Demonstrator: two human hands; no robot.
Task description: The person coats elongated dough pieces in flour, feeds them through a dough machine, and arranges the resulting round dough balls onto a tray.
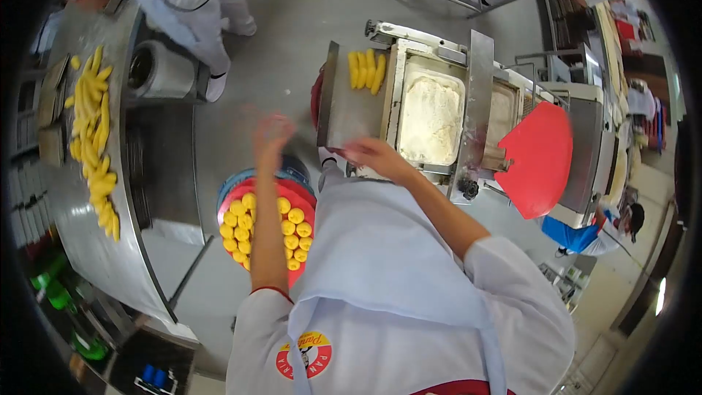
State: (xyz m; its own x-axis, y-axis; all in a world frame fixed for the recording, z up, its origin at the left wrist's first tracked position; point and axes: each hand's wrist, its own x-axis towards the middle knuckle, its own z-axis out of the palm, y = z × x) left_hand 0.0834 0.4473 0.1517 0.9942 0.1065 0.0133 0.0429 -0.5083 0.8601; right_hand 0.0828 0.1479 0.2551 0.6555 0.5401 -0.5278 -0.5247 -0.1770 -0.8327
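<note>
My left hand [273, 132] is in mid-air between the machine and the red tray, smeared by motion; nothing clear shows in it. My right hand [369, 153] is at the near end of the machine's metal outfeed plate [355, 113], slightly blurred, its fingers stretched out with nothing visible in them. Several yellow dough sticks [366, 71] lie side by side at the plate's far end. Below my left forearm is a round red tray [252, 186] on a blue container [292, 168], holding several round yellow dough pieces [290, 227], partly hidden by the arm.
The machine holds a pan of flour [431, 121]; a red sheet [537, 161] covers part of its right side. On the left, a steel table [139, 263] bears a heap of yellow dough sticks [91, 139]. A co-worker [197, 0] stands beside it. Another person [599, 234] is at right.
</note>
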